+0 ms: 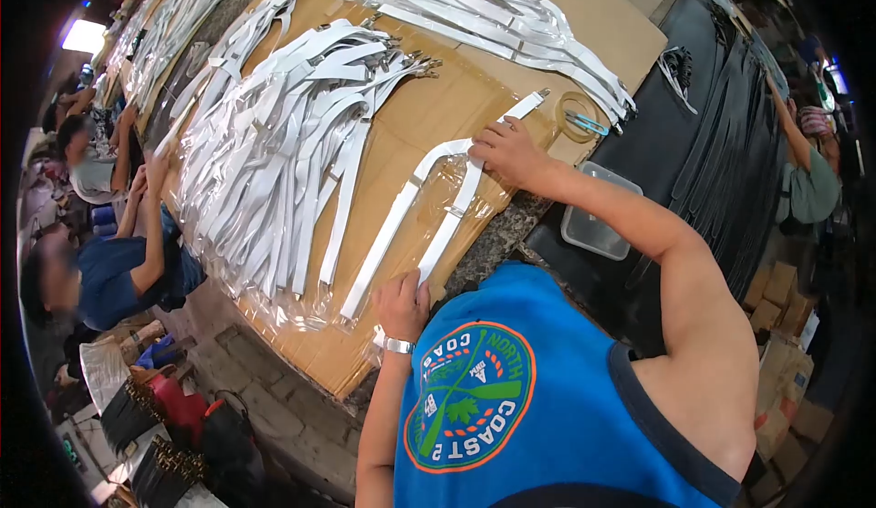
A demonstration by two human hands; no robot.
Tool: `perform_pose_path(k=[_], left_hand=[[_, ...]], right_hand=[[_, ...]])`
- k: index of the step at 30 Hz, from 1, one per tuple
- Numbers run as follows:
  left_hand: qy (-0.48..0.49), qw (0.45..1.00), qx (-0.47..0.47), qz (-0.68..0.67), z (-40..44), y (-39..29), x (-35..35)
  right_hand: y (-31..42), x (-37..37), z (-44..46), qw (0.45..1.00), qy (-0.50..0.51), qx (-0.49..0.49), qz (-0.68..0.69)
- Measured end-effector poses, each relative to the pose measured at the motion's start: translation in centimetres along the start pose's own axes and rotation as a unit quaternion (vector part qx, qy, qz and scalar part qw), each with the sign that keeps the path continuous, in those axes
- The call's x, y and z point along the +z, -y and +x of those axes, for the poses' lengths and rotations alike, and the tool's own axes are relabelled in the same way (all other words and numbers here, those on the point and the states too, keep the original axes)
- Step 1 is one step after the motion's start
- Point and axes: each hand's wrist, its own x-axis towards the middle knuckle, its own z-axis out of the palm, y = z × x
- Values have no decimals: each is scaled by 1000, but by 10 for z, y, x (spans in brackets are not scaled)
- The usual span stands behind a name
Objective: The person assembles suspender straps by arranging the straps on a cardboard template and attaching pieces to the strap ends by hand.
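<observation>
A white strap (392, 225) with metal clips lies folded in two lengths on the brown cardboard (401, 125), clear plastic around it. My right hand (509, 154) rests over the strap's upper part with bent fingers; what is under them is partly hidden. Near the strap's lower end is my left hand (401, 305), a watch on its wrist, fingers bent and close together. To the left lies a large heap of white straps (274, 152) in clear plastic. A roll of tape (577, 106) with a blue-handled tool (586, 123) on it sits beyond my right hand.
More white straps (493, 6) lie at the top. A clear plastic container (598, 225) stands right of my right forearm, beside long black straps (721, 134). A person in dark blue (114, 271) works at the left; another in green (810, 188) is at the far right.
</observation>
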Motion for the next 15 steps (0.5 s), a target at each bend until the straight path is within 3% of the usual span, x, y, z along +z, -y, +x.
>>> perform_pose_path(k=[11, 15], left_hand=[[20, 999, 19, 16, 5, 1, 0], [35, 999, 30, 29, 9, -8, -5]], right_hand=[[-3, 2, 4, 994, 88, 61, -3], [-6, 1, 3, 996, 85, 42, 4]])
